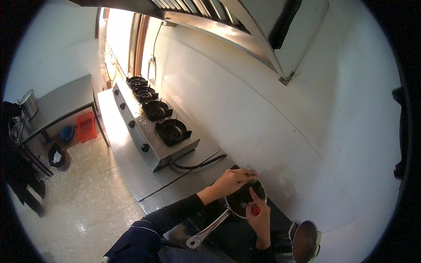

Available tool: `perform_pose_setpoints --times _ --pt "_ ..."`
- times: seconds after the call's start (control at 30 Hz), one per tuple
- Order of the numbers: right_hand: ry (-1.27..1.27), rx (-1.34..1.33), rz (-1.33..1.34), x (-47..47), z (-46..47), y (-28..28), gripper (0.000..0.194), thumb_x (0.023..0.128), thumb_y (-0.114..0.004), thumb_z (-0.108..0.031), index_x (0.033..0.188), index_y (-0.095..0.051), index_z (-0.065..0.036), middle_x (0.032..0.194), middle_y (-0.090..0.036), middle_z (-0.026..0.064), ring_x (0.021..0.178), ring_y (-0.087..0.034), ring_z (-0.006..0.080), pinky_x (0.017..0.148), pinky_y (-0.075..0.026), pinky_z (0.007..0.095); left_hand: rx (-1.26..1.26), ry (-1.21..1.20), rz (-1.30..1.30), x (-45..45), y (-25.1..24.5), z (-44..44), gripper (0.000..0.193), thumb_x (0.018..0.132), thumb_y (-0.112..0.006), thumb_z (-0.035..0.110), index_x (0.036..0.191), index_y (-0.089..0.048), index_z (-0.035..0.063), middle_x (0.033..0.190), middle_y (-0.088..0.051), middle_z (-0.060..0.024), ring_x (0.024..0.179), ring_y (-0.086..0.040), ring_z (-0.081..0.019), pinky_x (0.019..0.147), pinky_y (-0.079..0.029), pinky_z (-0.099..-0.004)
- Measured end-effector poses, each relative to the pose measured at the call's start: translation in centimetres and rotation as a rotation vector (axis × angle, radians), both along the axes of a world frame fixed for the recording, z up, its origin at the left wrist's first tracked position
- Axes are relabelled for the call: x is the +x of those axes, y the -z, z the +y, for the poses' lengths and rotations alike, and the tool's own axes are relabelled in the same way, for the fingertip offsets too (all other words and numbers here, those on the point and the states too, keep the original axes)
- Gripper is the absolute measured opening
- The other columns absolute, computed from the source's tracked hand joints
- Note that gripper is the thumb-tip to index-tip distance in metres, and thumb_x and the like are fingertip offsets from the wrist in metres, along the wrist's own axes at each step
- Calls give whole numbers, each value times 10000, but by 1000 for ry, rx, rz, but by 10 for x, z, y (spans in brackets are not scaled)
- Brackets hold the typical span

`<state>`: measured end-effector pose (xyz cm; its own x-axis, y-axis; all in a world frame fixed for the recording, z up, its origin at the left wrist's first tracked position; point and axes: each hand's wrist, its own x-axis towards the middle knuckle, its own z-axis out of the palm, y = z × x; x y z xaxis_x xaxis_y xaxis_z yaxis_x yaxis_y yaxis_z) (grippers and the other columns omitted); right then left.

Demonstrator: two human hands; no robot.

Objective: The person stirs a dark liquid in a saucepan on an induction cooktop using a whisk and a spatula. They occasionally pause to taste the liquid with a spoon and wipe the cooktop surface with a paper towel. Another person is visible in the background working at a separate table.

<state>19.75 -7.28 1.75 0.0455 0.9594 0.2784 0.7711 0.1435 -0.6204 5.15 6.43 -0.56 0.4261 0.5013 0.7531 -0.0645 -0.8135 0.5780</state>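
Note:
A long-handled metal saucepan [213, 227] sits on a black surface in front of me, its dark inside partly hidden by my hands. Over the pan's far rim, my left hand [232, 181] has its fingers closed around a small, pale item near the fingertips; the item is too small to name. My right hand [260, 218] is at the near right side of the pan, shut on a small red object [256, 210], with the index finger pointing over the opening. The pan handle runs towards me, untouched by either hand.
A steel pot [304, 241] with brownish contents stands at the lower right. Beyond the pan is a four-burner gas stove [174, 148] with a black hose [200, 165]. A range hood [217, 36] hangs above. Another person [19, 174] stands at far left by a steel table [65, 95].

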Motion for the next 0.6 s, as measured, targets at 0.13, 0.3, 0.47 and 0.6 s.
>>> perform_pose_setpoints --times 0.13,0.3,0.47,0.6 --pt "112 284 -200 -6 14 -2 516 766 -599 -10 1271 -557 -111 728 -599 99 575 -544 179 556 -464 287 -34 27 14 -2 -2 -1 339 814 -581 46 1139 -648 117 1199 -606 -67 1015 -627 -252 852 -522 -332" --pt "83 66 -81 -8 11 -3 495 764 -596 -10 1250 -572 -101 756 -606 114 577 -554 196 566 -475 307 -59 19 8 -6 -3 -1 316 825 -579 49 1123 -657 120 1208 -604 -55 1025 -625 -248 878 -520 -331" --pt "46 93 -96 -3 13 0 468 788 -600 -39 1250 -574 -109 757 -617 107 538 -537 165 503 -449 280 -104 -12 69 -7 -4 -2 314 820 -580 38 1112 -661 117 1205 -605 -60 1028 -623 -251 907 -507 -333" --pt "103 225 -222 -1 16 5 443 793 -597 -37 1231 -583 -99 708 -614 99 529 -548 151 508 -450 262 -50 36 8 -6 -5 1 326 810 -579 28 1114 -658 114 1202 -605 -64 1018 -627 -249 885 -514 -335"
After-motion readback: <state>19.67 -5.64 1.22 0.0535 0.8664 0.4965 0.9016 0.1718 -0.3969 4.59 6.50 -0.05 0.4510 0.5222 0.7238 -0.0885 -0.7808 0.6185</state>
